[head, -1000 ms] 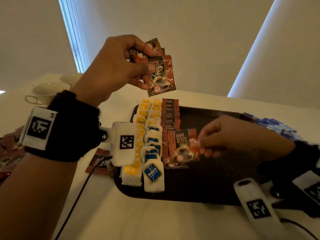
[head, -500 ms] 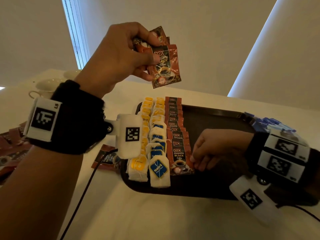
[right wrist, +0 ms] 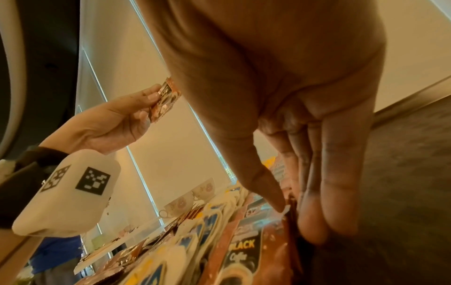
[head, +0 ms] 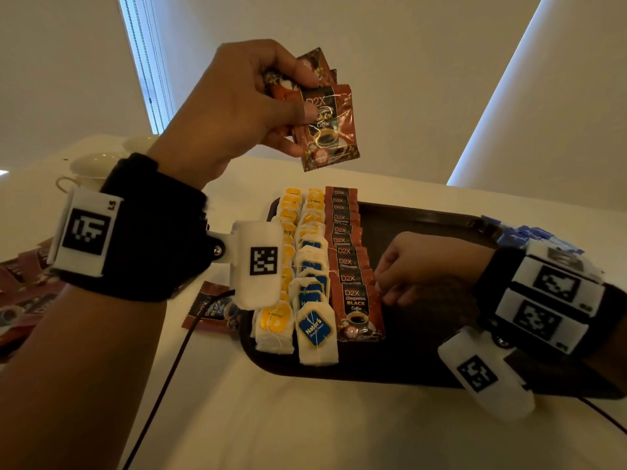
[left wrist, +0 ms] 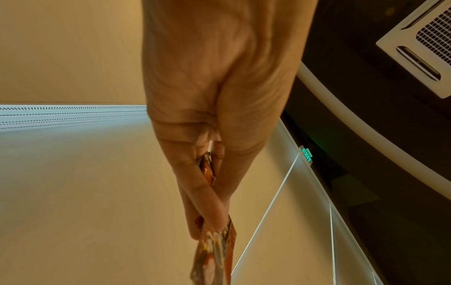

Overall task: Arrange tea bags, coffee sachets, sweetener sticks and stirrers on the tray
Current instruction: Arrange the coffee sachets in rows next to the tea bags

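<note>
A dark tray [head: 424, 225] lies on the white table. At its left side run two rows of tea bags, one with yellow tags [head: 274, 320] and one with blue tags [head: 314, 329]. Beside them is an overlapping row of brown coffee sachets [head: 346, 239]. My right hand [head: 381, 286] is low over the tray. Its thumb and fingers pinch the right edge of the nearest sachet [head: 356, 310], as the right wrist view also shows for the hand [right wrist: 292, 212] and sachet [right wrist: 244, 256]. Raised above the tray's far end, my left hand [head: 305, 100] grips a small bunch of coffee sachets [head: 330, 130], edge-on between thumb and fingers [left wrist: 214, 250].
Loose coffee sachets lie on the table left of the tray [head: 210, 310] and at the far left [head: 20, 283]. White cups [head: 91, 164] stand at the back left. Blue sweetener sticks [head: 529, 234] are piled past the tray's right end. A black cable [head: 163, 385] crosses the front.
My right hand has laid a coffee sachet flat at the near end of the row and drawn back to its right edge. The left hand has lifted its bunch slightly.
</note>
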Demonstrator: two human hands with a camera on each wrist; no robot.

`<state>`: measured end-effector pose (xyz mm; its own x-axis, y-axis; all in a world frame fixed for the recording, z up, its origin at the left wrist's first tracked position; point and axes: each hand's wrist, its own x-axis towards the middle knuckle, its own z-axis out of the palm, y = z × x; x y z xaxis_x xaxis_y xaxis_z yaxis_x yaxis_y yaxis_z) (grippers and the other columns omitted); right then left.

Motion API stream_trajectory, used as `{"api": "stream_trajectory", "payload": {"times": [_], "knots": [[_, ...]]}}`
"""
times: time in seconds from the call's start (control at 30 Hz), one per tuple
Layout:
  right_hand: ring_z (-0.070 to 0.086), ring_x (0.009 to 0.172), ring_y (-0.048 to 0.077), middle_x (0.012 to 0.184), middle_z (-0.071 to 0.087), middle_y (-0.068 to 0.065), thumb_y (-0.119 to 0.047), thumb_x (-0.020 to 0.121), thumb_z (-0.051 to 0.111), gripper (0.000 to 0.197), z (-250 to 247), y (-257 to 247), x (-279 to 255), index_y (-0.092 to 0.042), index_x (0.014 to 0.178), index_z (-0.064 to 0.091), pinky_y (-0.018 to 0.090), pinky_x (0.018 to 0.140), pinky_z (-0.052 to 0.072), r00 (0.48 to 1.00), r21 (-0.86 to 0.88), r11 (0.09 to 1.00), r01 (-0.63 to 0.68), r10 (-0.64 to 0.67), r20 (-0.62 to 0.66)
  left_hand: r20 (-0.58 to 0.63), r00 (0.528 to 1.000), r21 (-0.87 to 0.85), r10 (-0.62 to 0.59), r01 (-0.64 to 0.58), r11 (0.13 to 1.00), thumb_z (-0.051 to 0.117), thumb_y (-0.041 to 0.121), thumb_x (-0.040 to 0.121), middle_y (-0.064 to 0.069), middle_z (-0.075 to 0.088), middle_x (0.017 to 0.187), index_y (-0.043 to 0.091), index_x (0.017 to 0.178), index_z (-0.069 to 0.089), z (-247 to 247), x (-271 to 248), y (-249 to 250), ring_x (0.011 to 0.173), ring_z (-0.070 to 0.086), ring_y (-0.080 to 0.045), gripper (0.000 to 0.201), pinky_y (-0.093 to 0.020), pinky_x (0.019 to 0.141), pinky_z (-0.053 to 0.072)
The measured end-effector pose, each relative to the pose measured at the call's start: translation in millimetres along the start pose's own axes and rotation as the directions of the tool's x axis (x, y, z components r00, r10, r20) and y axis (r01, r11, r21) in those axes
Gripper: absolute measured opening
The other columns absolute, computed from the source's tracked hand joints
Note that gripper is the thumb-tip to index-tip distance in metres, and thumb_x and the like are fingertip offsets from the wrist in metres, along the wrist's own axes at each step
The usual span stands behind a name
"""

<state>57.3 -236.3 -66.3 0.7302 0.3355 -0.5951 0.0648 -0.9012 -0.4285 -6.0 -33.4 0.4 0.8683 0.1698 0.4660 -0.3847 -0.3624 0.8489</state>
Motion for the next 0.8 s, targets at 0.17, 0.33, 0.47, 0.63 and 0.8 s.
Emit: {"api": "stream_trajectory", "payload": {"times": [0.17,0.33,0.47,0.63,0.8], "knots": [[0.061,0.067,0.011,0.083,0.065,0.005,-0.018,0.090,0.057,0.012,-6,2,-3,-0.008,0.095,0.062,0.020,0.061,0.051,0.978,-0.051,0.993,0.102,-0.110,-0.177,0.052,0.998,-0.002,-0.032,0.032,0.999,0.068,0.004,0.082,0.005,0.062,0.098,0.010,0.103,0.060,4,2,-5,0.077,0.071,-0.007,0.024,-0.017,0.051,0.053],[0.067,0.083,0.013,0.092,0.067,0.002,-0.035,0.090,0.055,0.026,-10,-7,-25,-0.015,0.107,0.058,0.029,0.070,0.058,0.668,0.157,0.784,0.600,-0.384,-0.638,0.136,0.987,0.012,-0.082,0.081,0.997,0.070,0.004,0.080,0.002,0.064,0.095,0.009,0.101,0.062,12,1,-10,0.074,0.072,-0.014,0.024,-0.018,0.049,0.053],[0.068,0.082,0.011,0.094,0.067,0.002,-0.033,0.088,0.059,0.026,-6,-15,-31,-0.016,0.108,0.057,0.023,0.064,0.058,0.635,0.220,0.715,0.663,-0.382,-0.672,0.225,0.967,0.026,-0.117,0.114,0.993,0.072,0.005,0.077,-0.003,0.066,0.096,0.010,0.098,0.063,21,0,-10,0.074,0.072,-0.019,0.023,-0.020,0.050,0.054],[0.066,0.064,0.008,0.080,0.068,0.007,-0.012,0.086,0.062,0.005,-5,-5,-33,-0.009,0.089,0.063,0.016,0.058,0.055,0.693,0.370,0.649,0.664,-0.349,-0.631,0.302,0.943,0.062,-0.138,0.125,0.990,0.071,0.011,0.078,-0.003,0.067,0.096,0.012,0.095,0.064,27,-2,-8,0.074,0.072,-0.019,0.019,-0.021,0.049,0.055],[0.066,0.064,0.010,0.070,0.070,0.002,-0.011,0.076,0.067,0.006,-10,20,-39,-0.007,0.082,0.067,0.022,0.059,0.057,0.870,0.530,0.710,0.463,-0.248,-0.427,0.231,0.962,0.096,-0.148,0.128,0.987,0.065,0.012,0.085,0.000,0.065,0.092,0.012,0.094,0.064,21,-1,-11,0.063,0.068,-0.011,0.009,-0.020,0.048,0.054]]}}
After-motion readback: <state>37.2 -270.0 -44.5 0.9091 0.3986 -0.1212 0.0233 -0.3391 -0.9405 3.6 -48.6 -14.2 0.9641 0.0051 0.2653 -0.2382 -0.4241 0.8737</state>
